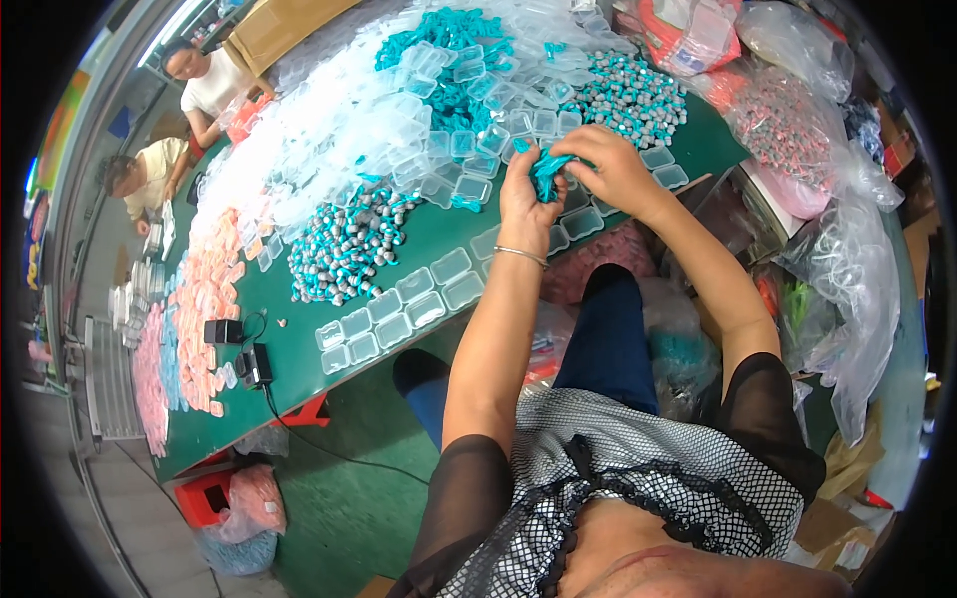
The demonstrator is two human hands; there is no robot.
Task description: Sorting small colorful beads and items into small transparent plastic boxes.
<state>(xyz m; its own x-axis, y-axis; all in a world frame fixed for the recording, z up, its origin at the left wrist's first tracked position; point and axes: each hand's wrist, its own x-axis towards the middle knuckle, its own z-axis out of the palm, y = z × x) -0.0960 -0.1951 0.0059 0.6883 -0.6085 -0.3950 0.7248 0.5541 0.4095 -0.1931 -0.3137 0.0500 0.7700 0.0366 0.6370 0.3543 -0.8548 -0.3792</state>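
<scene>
Above the near edge of the green table, my left hand (526, 204) is closed around a bunch of small teal plastic pieces (545, 179). From the right, my right hand (613, 171) reaches over with thumb and fingers pinched on a teal piece at the top of the bunch. The pieces' exact kind is too small to make out. Clear plastic boxes (426, 309) with open tops stand in two rows along the table edge, running under my hands, which hide some. Farther back lies a heap of similar teal pieces (467, 115).
Small teal-and-grey parts form one pile (349, 239) on the left and another (628, 100) on the right. Clear boxes (329, 130) are heaped behind. Pink pieces (204, 299) and black adapters (253, 366) lie left. Plastic bags (788, 130) crowd the right. Two people sit far left.
</scene>
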